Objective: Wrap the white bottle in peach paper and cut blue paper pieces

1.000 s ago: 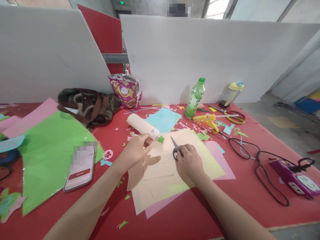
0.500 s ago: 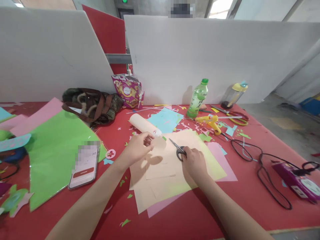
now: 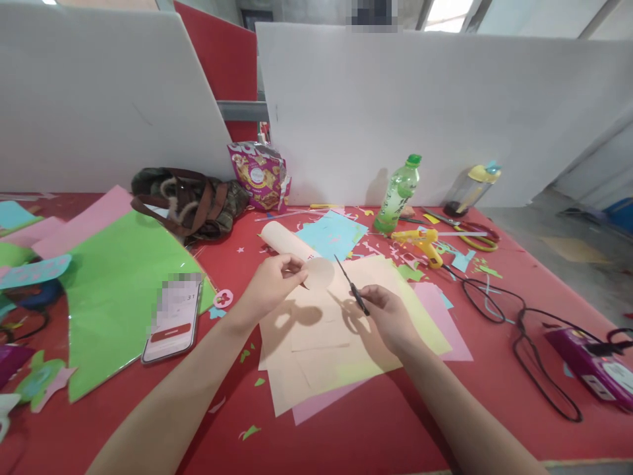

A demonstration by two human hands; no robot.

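My left hand [image 3: 281, 280] is closed in a pinch on the edge of a round cream paper piece [image 3: 321, 273], held above the stacked sheets. In my right hand [image 3: 388, 313] is a pair of small dark-handled scissors [image 3: 352, 287], lifted off the paper with the blades pointing up and away, a little right of the round piece. Beneath both hands lie cream paper sheets [image 3: 326, 363] over pink paper [image 3: 326, 402]. Behind the round piece rests a pale cylindrical roll or tube [image 3: 283, 239], its near end partly hidden by the round piece.
Behind the papers stand a green bottle [image 3: 398, 194], a yellow glue gun [image 3: 420, 244] and larger scissors [image 3: 469, 234]. A phone [image 3: 173, 323] lies on green sheets [image 3: 109, 297] at left. A black cord [image 3: 519, 356] leads to a purple power strip [image 3: 591, 366]. Paper scraps litter the red table.
My right hand has raised the scissors from the paper and turned them more edge-on. My left hand has brought the round paper piece slightly higher. The view has shifted a little.
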